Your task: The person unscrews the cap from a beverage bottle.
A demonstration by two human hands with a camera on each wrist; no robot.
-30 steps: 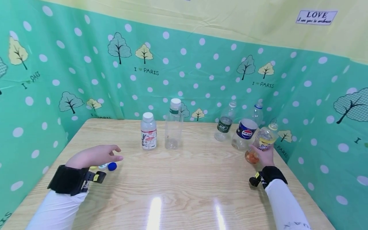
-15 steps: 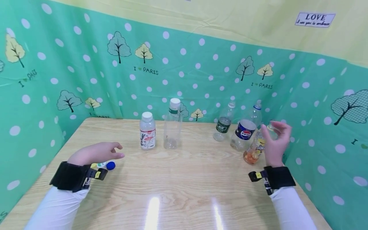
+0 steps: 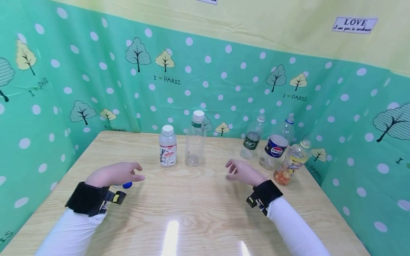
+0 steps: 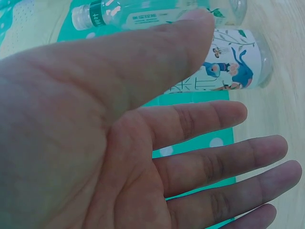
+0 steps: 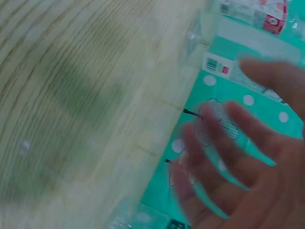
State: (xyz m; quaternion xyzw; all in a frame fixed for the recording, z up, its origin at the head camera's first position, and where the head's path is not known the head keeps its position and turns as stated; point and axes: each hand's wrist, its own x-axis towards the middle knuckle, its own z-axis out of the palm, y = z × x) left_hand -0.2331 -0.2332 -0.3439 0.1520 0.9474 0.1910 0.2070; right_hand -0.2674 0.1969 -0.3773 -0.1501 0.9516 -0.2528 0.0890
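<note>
My left hand hovers over the left of the table, fingers relaxed and holding nothing. Under it a blue bottle cap peeks out; other caps there are mostly hidden. Right of centre, my right hand is in the air with loosely bent fingers and nothing in them, blurred in the right wrist view. Between the hands and farther back stand a short white-capped bottle with a picture label and a tall clear bottle with a white cap. The left wrist view shows the short bottle's label beyond the thumb.
At the back right stand a green-labelled bottle, a Pepsi bottle and a yellow-labelled bottle with orange pieces at its bottom. A green dotted curtain encloses the wooden table at the back and sides.
My right hand has let go of the yellow-labelled bottle, lifted off it and swung left toward the middle. The bottle stays at the right. My left hand has hardly moved.
</note>
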